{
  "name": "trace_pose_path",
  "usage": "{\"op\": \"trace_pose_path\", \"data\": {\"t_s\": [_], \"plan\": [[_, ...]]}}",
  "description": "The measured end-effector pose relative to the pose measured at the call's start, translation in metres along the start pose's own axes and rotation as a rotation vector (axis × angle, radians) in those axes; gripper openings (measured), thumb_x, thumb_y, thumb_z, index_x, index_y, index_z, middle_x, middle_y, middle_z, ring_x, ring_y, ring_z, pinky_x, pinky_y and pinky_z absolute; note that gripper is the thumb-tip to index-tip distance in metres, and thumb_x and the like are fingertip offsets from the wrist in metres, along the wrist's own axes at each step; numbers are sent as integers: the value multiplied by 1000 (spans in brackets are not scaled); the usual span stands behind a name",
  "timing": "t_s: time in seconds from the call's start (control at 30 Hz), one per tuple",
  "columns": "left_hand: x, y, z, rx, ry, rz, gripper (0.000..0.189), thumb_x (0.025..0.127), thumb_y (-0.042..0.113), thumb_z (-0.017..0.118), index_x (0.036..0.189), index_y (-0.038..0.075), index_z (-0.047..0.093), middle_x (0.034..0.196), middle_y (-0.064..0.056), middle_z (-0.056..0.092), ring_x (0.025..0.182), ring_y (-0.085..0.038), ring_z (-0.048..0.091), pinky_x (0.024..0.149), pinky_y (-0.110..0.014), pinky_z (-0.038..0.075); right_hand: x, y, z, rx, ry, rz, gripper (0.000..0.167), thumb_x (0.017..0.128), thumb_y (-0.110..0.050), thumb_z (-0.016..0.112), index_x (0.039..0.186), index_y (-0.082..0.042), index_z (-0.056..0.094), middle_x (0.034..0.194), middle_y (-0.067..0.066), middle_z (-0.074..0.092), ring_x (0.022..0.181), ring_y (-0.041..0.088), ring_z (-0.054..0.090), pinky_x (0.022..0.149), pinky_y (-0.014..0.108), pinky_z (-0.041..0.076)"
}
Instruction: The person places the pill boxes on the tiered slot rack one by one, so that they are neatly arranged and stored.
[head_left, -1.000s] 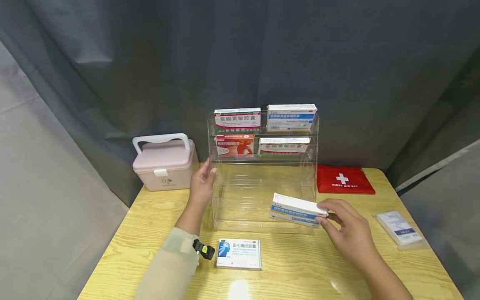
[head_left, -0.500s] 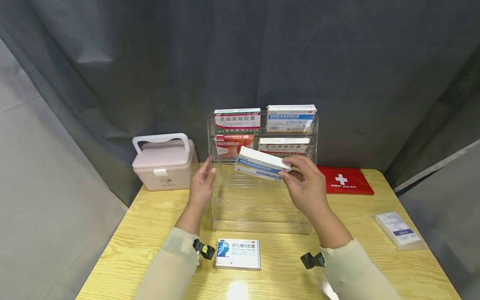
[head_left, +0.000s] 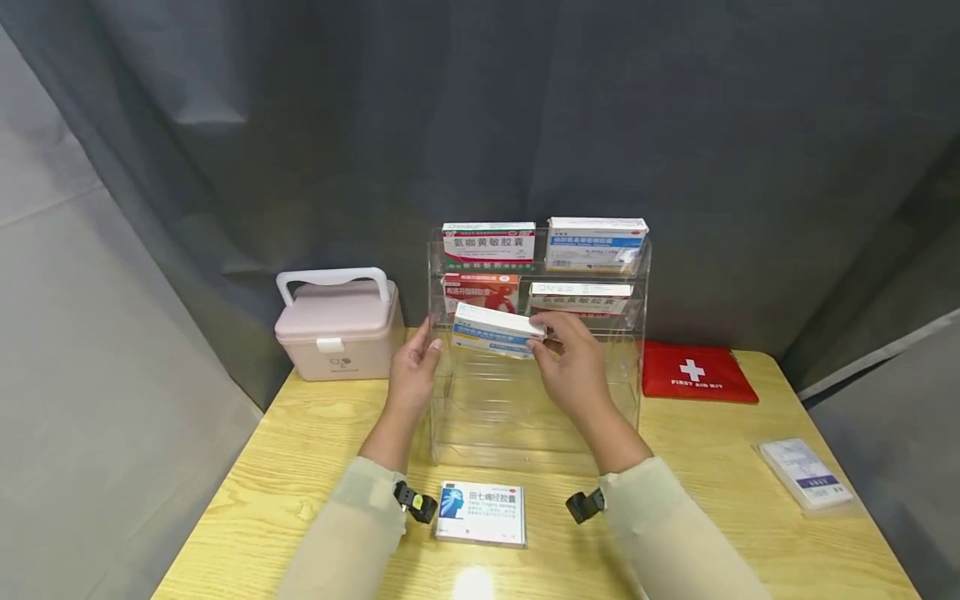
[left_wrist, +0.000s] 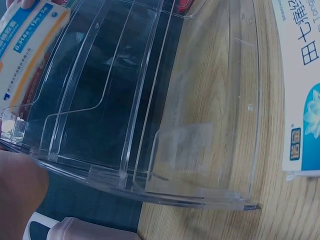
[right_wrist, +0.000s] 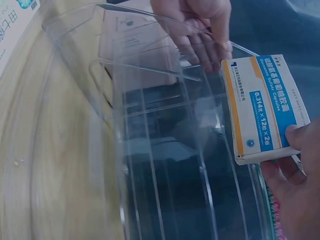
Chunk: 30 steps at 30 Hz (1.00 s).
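Note:
A clear tiered display rack (head_left: 517,429) stands upright on the table. My left hand (head_left: 412,371) holds its left side at mid-height, thumb toward the front. My right hand (head_left: 573,362) pinches the right end of a white and blue medicine box (head_left: 491,331), labelled Glucosamine Sulfate Capsules in the right wrist view. This box is slightly tilted before the rack, just below a red medicine box (head_left: 483,293) on the second tier. Beside that stands a white and green medicine box (head_left: 581,300). The top tier carries a white and red box (head_left: 489,246) and another blue and white box (head_left: 596,246).
A white medicine box with a blue head picture (head_left: 482,512) lies in front of the rack. Left of the rack is a pink lidded case (head_left: 337,329). A red first aid pouch (head_left: 697,372) and a plastic-wrapped white pack (head_left: 806,475) lie to the right.
My right hand has carried the blue and white medicine box up and leftward from the lower tiers to just below the red box. My left hand has stayed at the rack's side.

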<state>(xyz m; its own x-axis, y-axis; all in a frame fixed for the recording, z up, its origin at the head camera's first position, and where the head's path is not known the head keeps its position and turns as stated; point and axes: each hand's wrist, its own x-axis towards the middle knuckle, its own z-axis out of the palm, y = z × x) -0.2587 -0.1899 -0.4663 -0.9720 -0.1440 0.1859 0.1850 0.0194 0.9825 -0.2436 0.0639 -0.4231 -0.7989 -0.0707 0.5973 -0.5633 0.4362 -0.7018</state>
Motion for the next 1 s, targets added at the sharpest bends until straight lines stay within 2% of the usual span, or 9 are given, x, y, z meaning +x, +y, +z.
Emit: {"op": "trace_pose_path", "data": {"t_s": [0.13, 0.33, 0.53, 0.73, 1.0], "plan": [[1, 2, 1, 30, -2, 18, 57, 112, 13, 58, 167, 12, 43, 174, -5, 41, 163, -29, 38, 135, -41, 33, 1, 2, 6, -7, -9, 19, 32, 97, 6, 77, 127, 0, 71, 131, 16, 68, 120, 34, 73, 102, 28, 64], [0, 3, 2, 27, 7, 16, 57, 111, 12, 59, 166, 12, 44, 173, -7, 43, 162, -28, 39, 135, -39, 33, 3, 6, 12, -13, -30, 33, 33, 95, 8, 78, 127, 1, 72, 131, 17, 69, 119, 35, 74, 101, 27, 65], [-2, 0, 2, 13, 10, 26, 56, 112, 9, 58, 166, 9, 43, 173, -10, 42, 163, -29, 39, 135, -40, 33, 1, 8, 17, -40, -53, 58, 33, 97, 5, 78, 128, -1, 72, 134, 16, 69, 120, 35, 74, 101, 32, 66], [-4, -1, 2, 12, 17, 15, 56, 113, 10, 57, 167, 10, 43, 173, -10, 42, 163, -30, 39, 136, -40, 32, -3, 8, 22, -23, -85, 84, 33, 99, 6, 75, 130, -2, 71, 136, 16, 67, 119, 35, 75, 102, 31, 65], [-5, 0, 1, 9, 16, 21, 55, 113, 11, 57, 166, 11, 43, 171, -10, 44, 161, -30, 41, 136, -42, 33, -7, 10, 25, -48, -98, 61, 31, 100, 4, 75, 130, -2, 72, 136, 15, 67, 124, 34, 73, 103, 30, 65]]}}
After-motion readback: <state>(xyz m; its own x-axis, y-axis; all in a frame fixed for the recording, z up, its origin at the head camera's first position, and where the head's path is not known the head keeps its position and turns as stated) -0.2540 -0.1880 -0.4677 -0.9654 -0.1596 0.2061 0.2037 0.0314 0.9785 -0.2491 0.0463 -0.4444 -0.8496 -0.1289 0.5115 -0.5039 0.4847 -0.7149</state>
